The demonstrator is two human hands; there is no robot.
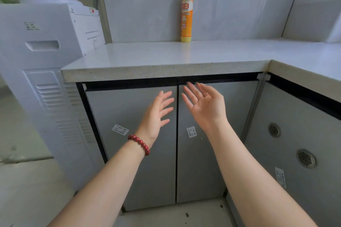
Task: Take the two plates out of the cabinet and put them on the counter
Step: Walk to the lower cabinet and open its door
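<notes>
A grey two-door cabinet (129, 153) stands under the white counter (166, 55), and both doors are closed. No plates are in sight. My left hand (158, 114), with a red bead bracelet on its wrist, is held open in front of the left door near the centre seam. My right hand (204, 105) is open too, palm turned inward, its fingertips close to the top edge of the right door. Neither hand holds anything.
A yellow-orange detergent bottle (187, 13) stands at the back of the counter against the wall. A white water dispenser (42, 64) is at the left of the cabinet. To the right, another cabinet door (295, 143) with two round vents meets the corner.
</notes>
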